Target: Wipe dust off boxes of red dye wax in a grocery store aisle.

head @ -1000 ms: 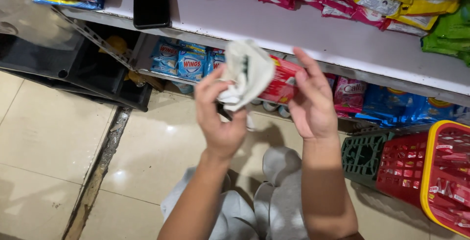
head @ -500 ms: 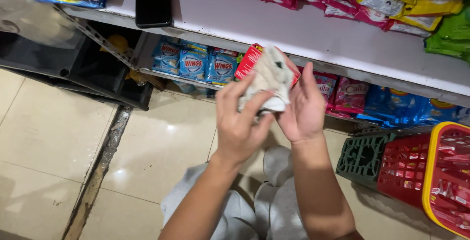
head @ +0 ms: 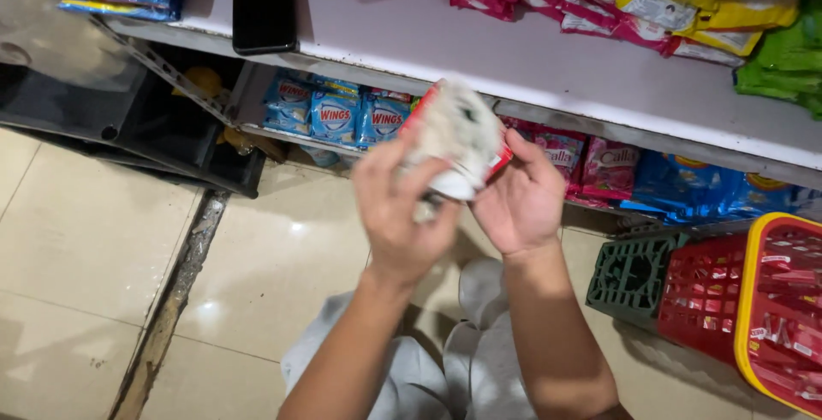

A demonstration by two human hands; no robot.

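Observation:
My left hand (head: 398, 210) grips a crumpled white cloth (head: 458, 133) and presses it against a red packet (head: 497, 161). My right hand (head: 521, 202) holds that red packet from behind, fingers wrapped around its right side. Both hands are raised in front of the lower shelf, and the cloth hides most of the packet. The cloth is blurred.
A white shelf top (head: 479, 52) carries a black phone (head: 264, 5) and pink, yellow and green packets. Blue packets (head: 334, 116) and pink packets (head: 599, 167) fill the lower shelf. Green and red baskets (head: 711, 287) stand at right. Tiled floor (head: 94, 249) lies to the left.
The cloth and red packet have come together in both hands. My left hand has shifted right, and the cloth has moved over the packet.

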